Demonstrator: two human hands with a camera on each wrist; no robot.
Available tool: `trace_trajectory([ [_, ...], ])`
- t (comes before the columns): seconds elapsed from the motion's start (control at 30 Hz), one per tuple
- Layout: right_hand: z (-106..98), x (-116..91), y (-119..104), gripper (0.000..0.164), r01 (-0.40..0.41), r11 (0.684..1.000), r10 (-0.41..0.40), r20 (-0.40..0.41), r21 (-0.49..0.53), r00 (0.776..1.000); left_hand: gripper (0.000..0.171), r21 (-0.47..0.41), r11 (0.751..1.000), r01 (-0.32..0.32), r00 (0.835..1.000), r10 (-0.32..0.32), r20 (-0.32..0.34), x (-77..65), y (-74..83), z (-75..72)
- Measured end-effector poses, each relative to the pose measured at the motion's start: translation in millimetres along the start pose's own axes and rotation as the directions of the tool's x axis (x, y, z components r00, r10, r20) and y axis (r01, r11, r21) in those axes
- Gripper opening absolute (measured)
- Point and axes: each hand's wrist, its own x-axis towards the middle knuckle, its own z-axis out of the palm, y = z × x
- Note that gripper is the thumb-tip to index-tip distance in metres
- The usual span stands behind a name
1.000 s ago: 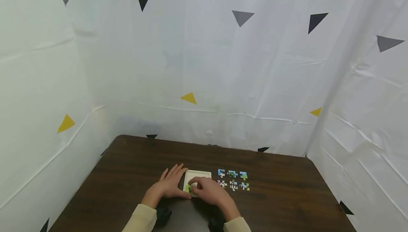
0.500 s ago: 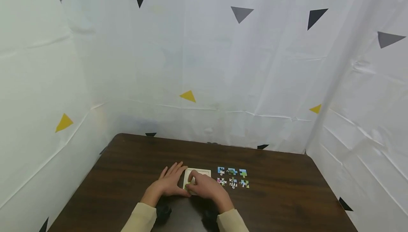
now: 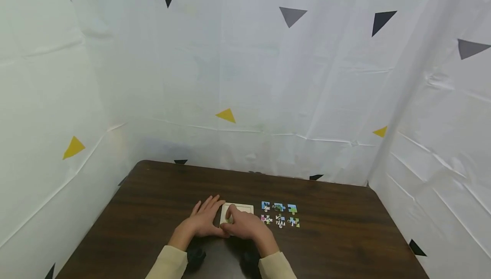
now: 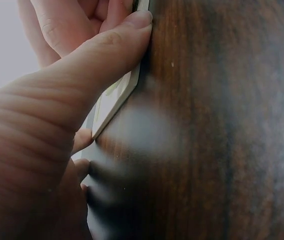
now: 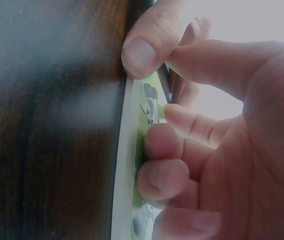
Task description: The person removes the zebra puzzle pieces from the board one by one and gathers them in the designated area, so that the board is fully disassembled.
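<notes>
A small pale puzzle tray [image 3: 243,205] lies on the table between my hands. My left hand [image 3: 202,221] steadies its left side with straight, spread fingers, the thumb [image 4: 131,30] resting on its near edge. Over the tray, my right hand [image 3: 247,226] bends its index finger and thumb around a green printed puzzle piece [image 5: 153,102] in the near left part. The right thumb's tip is hidden behind the left thumb in the right wrist view. The other right fingers [image 5: 163,180] curl low over the tray, where more green printed surface shows.
Several loose jigsaw pieces [image 3: 279,207] lie in two rows to the right of the tray. The dark wooden table [image 3: 337,228] extends around them. A white curtain [image 3: 253,79] with coloured triangles hangs behind the table and along its sides.
My right hand has shifted slightly left and closer over the tray's near left corner, now covering more of the green piece. The left hand and loose pieces stay in place; the head view tilted slightly.
</notes>
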Motion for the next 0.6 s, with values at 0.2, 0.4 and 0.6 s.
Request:
trace_trajectory([
  [0.2, 1, 1, 2, 0.029, 0.020, 0.999, -0.020, 0.000, 0.036, 1.000, 0.121, 0.003, 1.000, -0.001, 1.000, 0.001, -0.015, -0.6, 1.5, -2.4],
  [0.4, -1, 1, 8, 0.031, 0.067, 0.993, -0.069, 0.026, 0.100, 0.997, 0.122, 0.021, 1.000, 0.001, 1.000, -0.001, -0.009, 5.0, -6.1, 2.1],
  [0.6, -2, 0, 14, 0.028, 0.095, 0.982, -0.103, 0.041, 0.162, 0.994, 0.122, -0.004, 1.000, -0.014, 1.000, 0.014, -0.004, 3.5, -5.8, 2.9],
])
